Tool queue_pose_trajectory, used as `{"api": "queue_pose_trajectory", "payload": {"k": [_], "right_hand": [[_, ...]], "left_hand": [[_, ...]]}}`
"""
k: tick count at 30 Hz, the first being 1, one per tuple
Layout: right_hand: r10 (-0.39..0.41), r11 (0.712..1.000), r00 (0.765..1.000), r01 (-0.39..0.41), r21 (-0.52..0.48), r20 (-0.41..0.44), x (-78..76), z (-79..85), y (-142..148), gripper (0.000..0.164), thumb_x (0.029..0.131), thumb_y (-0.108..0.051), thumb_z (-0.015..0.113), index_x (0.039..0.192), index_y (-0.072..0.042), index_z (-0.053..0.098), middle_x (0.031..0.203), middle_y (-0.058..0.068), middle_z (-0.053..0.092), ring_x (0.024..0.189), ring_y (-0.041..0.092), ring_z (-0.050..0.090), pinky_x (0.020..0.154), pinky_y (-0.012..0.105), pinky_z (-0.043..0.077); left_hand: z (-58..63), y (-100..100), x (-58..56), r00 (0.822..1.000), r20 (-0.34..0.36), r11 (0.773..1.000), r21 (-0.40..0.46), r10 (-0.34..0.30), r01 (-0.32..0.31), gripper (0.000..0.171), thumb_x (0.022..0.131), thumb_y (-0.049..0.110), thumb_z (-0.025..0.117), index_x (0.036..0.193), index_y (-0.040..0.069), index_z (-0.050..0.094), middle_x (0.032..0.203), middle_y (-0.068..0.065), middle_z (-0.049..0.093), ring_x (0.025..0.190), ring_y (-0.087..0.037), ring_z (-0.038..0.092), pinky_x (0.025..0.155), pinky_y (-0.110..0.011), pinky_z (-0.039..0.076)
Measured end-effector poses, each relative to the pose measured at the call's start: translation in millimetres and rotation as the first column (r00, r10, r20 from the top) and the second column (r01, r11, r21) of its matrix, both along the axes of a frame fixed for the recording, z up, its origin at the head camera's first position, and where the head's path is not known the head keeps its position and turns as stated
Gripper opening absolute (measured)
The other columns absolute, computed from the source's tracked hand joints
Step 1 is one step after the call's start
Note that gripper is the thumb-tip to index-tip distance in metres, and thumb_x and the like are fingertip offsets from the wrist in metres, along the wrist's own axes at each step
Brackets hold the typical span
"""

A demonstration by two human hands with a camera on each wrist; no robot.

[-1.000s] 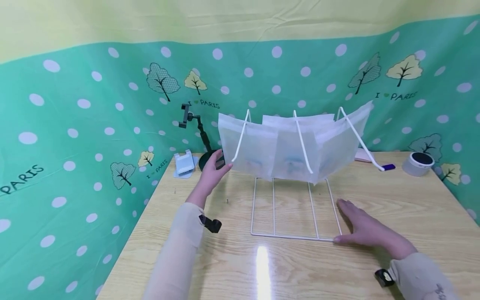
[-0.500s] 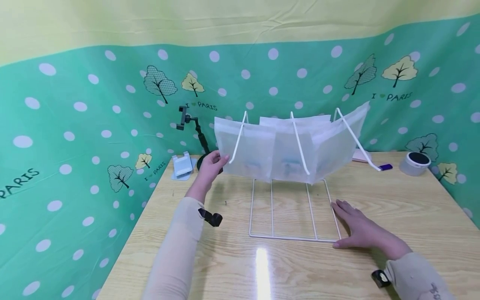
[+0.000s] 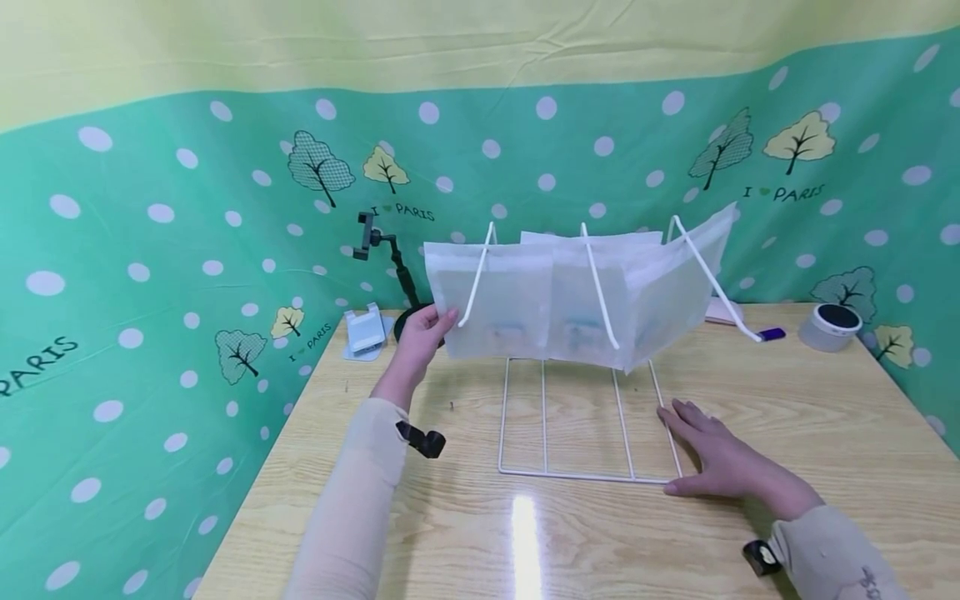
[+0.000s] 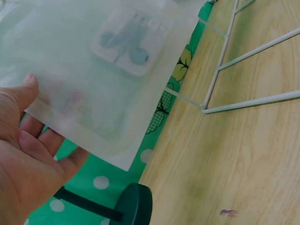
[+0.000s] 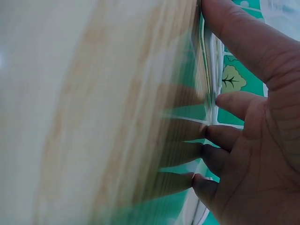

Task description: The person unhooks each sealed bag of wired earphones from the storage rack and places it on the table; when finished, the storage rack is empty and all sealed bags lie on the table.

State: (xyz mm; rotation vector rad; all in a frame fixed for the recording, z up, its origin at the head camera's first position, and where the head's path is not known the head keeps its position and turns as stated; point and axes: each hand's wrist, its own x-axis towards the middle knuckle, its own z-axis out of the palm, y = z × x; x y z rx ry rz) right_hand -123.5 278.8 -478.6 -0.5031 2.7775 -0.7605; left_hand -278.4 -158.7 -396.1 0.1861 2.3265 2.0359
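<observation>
A white wire rack (image 3: 567, 477) stands on the wooden table, its raised arms holding several frosted translucent plastic bags. My left hand (image 3: 422, 340) pinches the lower left edge of the leftmost bag (image 3: 495, 292), thumb in front and fingers behind. Through that bag, the left wrist view shows a pale rounded-square case (image 4: 126, 42) with what look like earphones in it. My right hand (image 3: 712, 450) lies spread at the right side of the rack's base, fingertips touching down along the side wire.
A black phone stand (image 3: 405, 275) and a light blue folding stand (image 3: 366, 329) are at the back left. A round white container with a black top (image 3: 830, 327) and a dark purple item (image 3: 772, 334) lie at the back right. A patterned green curtain (image 3: 187, 250) hangs behind.
My left hand has closed on the leftmost bag's edge, and that bag's left side has swung slightly down and flatter. The right fingertips have shifted slightly inward to the rack's side wire.
</observation>
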Motion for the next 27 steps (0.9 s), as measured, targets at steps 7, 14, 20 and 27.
{"api": "queue_pose_trajectory", "payload": {"k": [7, 14, 20, 27], "right_hand": [[0.0, 1.0, 1.0, 0.0, 0.008, 0.014, -0.9, 0.8, 0, 0.114, 0.068, -0.062, 0.077, 0.151, 0.0, 0.03, 0.155, 0.032, 0.017, 0.14, 0.054, 0.013, 0.107, 0.07, 0.013], [0.011, 1.0, 1.0, -0.011, 0.005, 0.01, -2.1, -2.3, 2, 0.114, 0.069, -0.063, 0.077, 0.151, 0.0, 0.03, 0.155, 0.032, 0.016, 0.14, 0.054, 0.012, 0.107, 0.07, 0.013], [0.019, 1.0, 1.0, -0.019, 0.008, -0.003, -2.1, -4.6, 4, 0.113, 0.07, -0.062, 0.076, 0.151, 0.0, 0.03, 0.155, 0.032, 0.017, 0.139, 0.054, 0.013, 0.107, 0.07, 0.015], [0.019, 1.0, 1.0, -0.019, -0.011, 0.003, -1.7, -4.6, 5, 0.111, 0.071, -0.061, 0.076, 0.152, -0.001, 0.03, 0.155, 0.031, 0.016, 0.14, 0.054, 0.012, 0.107, 0.07, 0.014]], "left_hand": [[-3.1, -2, 7.7, 0.999, -0.038, 0.995, 0.101, 0.026, -0.022, 0.041, 0.097, 0.029, 0.062, 0.127, 0.002, 0.06, 0.13, -0.013, 0.059, 0.121, -0.027, 0.054, 0.103, -0.045, 0.043], [-3.8, -2, 16.9, 0.997, -0.048, 0.988, 0.147, 0.056, -0.049, 0.038, 0.099, 0.024, 0.057, 0.129, -0.001, 0.057, 0.133, -0.015, 0.057, 0.121, -0.028, 0.054, 0.104, -0.046, 0.042], [-2.0, 0, 27.2, 0.996, -0.066, 0.988, 0.151, 0.054, -0.044, 0.037, 0.1, 0.022, 0.054, 0.128, -0.002, 0.057, 0.132, -0.017, 0.058, 0.12, -0.029, 0.055, 0.104, -0.047, 0.042], [1.8, 0, 41.9, 0.995, -0.078, 0.988, 0.149, 0.056, -0.044, 0.037, 0.101, 0.024, 0.054, 0.128, -0.001, 0.056, 0.131, -0.017, 0.059, 0.118, -0.028, 0.056, 0.104, -0.047, 0.042]]}}
